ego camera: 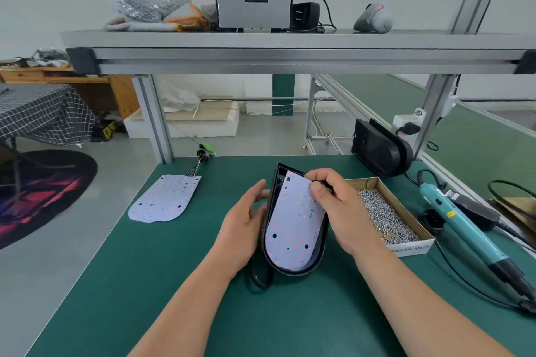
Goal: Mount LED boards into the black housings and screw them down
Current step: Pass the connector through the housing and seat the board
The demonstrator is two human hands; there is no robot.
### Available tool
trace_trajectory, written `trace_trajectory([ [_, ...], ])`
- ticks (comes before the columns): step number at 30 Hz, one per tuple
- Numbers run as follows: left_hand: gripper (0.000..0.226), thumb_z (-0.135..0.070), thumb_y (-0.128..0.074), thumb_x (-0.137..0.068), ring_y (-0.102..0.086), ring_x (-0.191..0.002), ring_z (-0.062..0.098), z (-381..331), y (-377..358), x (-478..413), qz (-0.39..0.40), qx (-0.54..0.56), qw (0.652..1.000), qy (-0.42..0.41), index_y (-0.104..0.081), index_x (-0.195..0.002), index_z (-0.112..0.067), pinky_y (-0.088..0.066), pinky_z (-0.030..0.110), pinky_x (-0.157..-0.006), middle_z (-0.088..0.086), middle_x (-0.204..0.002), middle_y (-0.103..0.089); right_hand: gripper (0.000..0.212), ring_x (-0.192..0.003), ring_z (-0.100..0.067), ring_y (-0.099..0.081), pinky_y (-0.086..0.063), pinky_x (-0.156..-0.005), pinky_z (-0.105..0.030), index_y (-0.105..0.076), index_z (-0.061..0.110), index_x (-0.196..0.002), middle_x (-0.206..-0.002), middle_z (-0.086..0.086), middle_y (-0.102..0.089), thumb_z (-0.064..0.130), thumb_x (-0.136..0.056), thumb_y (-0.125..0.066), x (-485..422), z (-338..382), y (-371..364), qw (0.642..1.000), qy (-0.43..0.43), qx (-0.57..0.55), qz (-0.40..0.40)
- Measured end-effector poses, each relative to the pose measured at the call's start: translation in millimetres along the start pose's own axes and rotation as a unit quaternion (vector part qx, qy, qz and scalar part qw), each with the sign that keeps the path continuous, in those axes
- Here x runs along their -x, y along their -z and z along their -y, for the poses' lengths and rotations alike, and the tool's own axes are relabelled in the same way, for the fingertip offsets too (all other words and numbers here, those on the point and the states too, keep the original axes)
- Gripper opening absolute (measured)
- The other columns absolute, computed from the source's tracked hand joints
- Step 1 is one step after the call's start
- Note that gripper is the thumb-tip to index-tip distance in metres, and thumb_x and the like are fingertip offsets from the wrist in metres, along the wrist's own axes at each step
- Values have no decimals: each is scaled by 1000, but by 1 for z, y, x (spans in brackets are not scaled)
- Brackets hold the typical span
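Note:
A white LED board point(293, 223) with red and orange dots lies tilted inside a black housing point(290, 268) at the middle of the green mat. My right hand point(336, 206) pinches the board's upper right edge, thumb on its face. My left hand point(246, 229) rests against the housing's left wall, its fingers relaxed. A black cable loops out from under the housing's near end. A second LED board point(164, 198) with coloured wires lies flat to the left. Another black housing point(380, 149) leans against the frame post at the back right.
A cardboard box point(412, 213) of silver screws sits right of my right hand. A teal electric screwdriver point(464, 229) with its cord lies at the right edge. An aluminium shelf point(290, 46) overhead carries a screw feeder, a bag of screws and gloves.

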State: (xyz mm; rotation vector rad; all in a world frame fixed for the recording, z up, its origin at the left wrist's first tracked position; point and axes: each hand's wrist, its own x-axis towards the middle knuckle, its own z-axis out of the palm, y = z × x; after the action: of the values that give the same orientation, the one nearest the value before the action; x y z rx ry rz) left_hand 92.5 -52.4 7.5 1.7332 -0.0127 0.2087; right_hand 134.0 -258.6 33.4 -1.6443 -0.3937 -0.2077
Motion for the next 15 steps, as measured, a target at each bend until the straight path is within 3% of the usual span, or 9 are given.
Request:
trace_trajectory([
  [2, 62, 6, -53, -103, -69, -93, 16, 3, 0, -1, 38, 18, 999, -8, -59, -145, -40, -61, 43, -90, -8, -132, -72, 13, -90, -7, -57, -45, -82, -16, -70, 24, -111, -105, 12, -69, 20, -104, -60, 3, 2, -4, 1000, 2, -16, 23],
  [4, 58, 2, -57, -98, -69, -93, 17, 6, -1, -4, 61, 12, 998, -29, -65, -136, -41, -61, 50, -91, 1, -122, -77, 16, -91, -7, -57, -45, -83, -16, -70, 25, -111, -107, 11, -69, 28, -100, -60, 5, 4, -7, 999, 1, -19, 33],
  [9, 32, -21, -59, -84, -65, -73, 11, 6, -3, -3, 37, 46, 998, 15, -73, -113, -21, -58, 29, -72, -11, -87, -77, 19, -91, -9, -57, -44, -82, -18, -70, 27, -112, -107, 10, -69, 33, -99, -58, 7, 3, -9, 999, 0, -9, 53],
  [12, 26, -30, -59, -90, -65, -85, 20, 1, -4, -6, 50, 107, 991, 63, -74, -106, -15, -56, 36, -85, 1, -93, -74, 18, -91, -10, -56, -44, -82, -18, -71, 31, -112, -104, 11, -68, 33, -99, -59, 5, 3, -8, 998, 4, -4, 61],
  [13, 25, -30, -59, -95, -67, -83, 22, -1, -4, -7, 65, 107, 989, 77, -77, -99, -13, -57, 35, -82, 6, -92, -74, 18, -88, -10, -56, -45, -80, -18, -71, 32, -113, -100, 13, -68, 33, -99, -59, 5, 3, -8, 998, 5, -3, 67],
  [14, 33, -29, -56, -101, -68, -74, 22, -1, -4, -8, 70, 52, 993, 75, -80, -85, -13, -59, 31, -73, 8, -84, -74, 19, -86, -9, -57, -45, -79, -17, -71, 33, -115, -95, 16, -68, 33, -99, -60, 6, 3, -9, 997, 6, -5, 77],
  [15, 47, -27, -51, -106, -67, -62, 20, 1, -6, -12, 83, 79, 988, 108, -79, -69, -16, -57, 25, -61, 6, -73, -72, 20, -84, -8, -59, -47, -77, -16, -71, 33, -118, -91, 19, -68, 32, -100, -62, 6, 3, -10, 996, 5, -10, 88],
])
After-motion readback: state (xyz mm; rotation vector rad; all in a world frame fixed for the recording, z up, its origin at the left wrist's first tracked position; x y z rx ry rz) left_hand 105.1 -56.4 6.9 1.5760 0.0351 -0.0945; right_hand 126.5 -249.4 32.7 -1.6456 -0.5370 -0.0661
